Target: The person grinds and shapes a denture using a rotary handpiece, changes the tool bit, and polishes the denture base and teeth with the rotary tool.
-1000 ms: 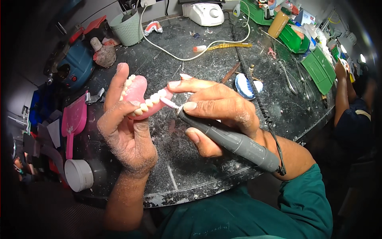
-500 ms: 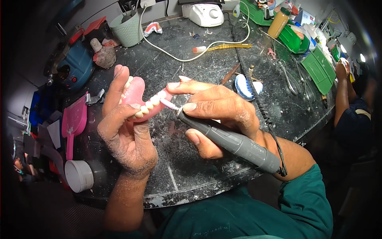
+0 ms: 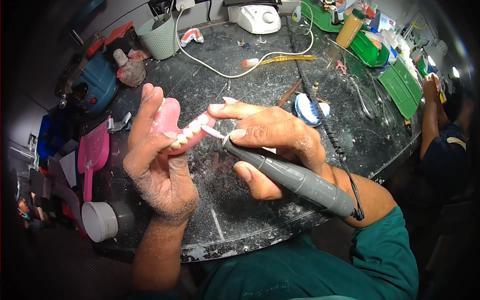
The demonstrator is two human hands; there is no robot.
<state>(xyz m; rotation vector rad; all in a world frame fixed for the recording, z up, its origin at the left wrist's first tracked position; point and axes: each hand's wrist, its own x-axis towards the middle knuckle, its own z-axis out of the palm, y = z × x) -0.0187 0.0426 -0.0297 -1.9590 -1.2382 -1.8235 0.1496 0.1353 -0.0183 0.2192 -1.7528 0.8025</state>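
Note:
A pink denture (image 3: 169, 114) with a row of cream teeth is gripped between the thumb and fingers of my left hand (image 3: 162, 170), above the dusty bench. My right hand (image 3: 280, 135) is closed around a dark grey rotary handpiece (image 3: 295, 177), whose coiled cord hangs from its rear end. Its pale pink grinding bit (image 3: 212, 131) points at the teeth near the denture's right end; contact is hard to make out. My right index fingertip rests against that end of the denture. Fine white dust coats both hands.
Across the dark bench (image 3: 220, 175) a white cable (image 3: 227, 76) loops at the back, near a white control unit (image 3: 257, 19). On the left lie a pink dustpan (image 3: 93, 147) and a white round tub (image 3: 99, 221). Green trays (image 3: 400, 87) and metal pliers (image 3: 364, 97) lie right; another person's arm (image 3: 431, 117) is beyond.
The handpiece's rear end and its cord have shifted very slightly to the right. The denture and both hands stay almost in place.

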